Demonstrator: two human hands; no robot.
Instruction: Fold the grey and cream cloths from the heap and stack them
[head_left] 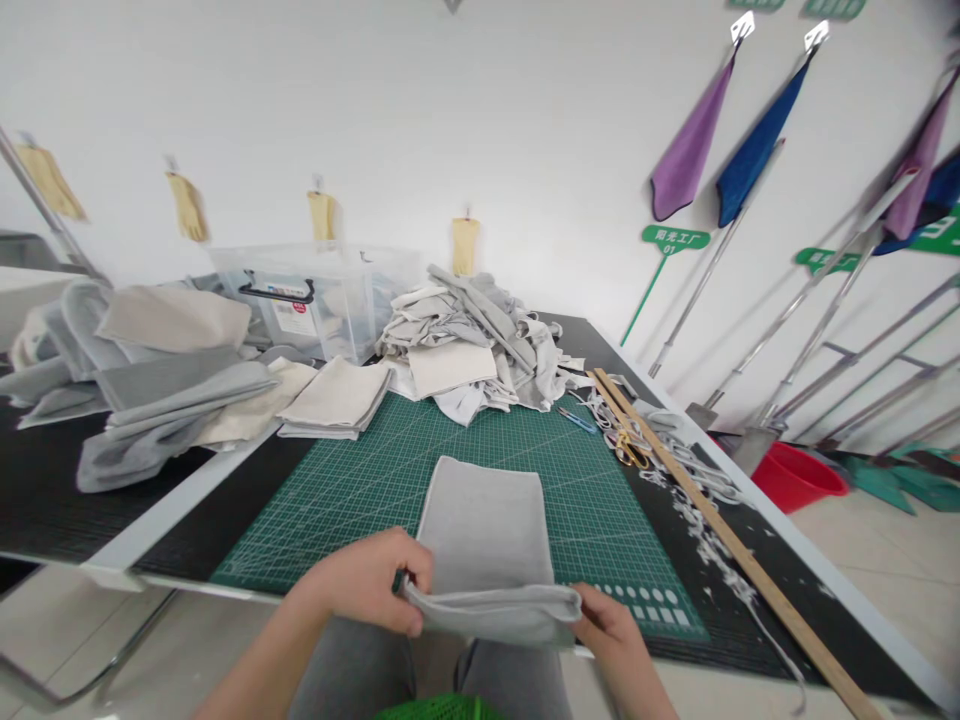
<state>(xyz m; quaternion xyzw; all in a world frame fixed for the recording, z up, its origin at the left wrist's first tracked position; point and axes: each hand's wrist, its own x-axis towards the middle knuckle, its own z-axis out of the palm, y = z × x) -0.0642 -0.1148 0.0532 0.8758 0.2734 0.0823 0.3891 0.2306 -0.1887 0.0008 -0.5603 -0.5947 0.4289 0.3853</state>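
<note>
A light grey cloth (pixel 486 525) lies on the green cutting mat (pixel 360 500), its near part lifted and folded at the mat's front edge. My left hand (pixel 379 580) pinches the left end of the raised fold between thumb and fingers. At the fold's right end, my right hand (pixel 606 625) grips the cloth, with some fingers hidden behind it. The raised part hangs slightly over the table edge, above my lap.
Behind the mat are a heap of grey cloths (pixel 480 320), a flat stack (pixel 337 392) and a clear bin (pixel 330 300). More cloths (pixel 165 370) lie left. At right are a wooden ruler (pixel 720 520), scissors (pixel 631 450), a blue cutter (pixel 577 419) and scraps.
</note>
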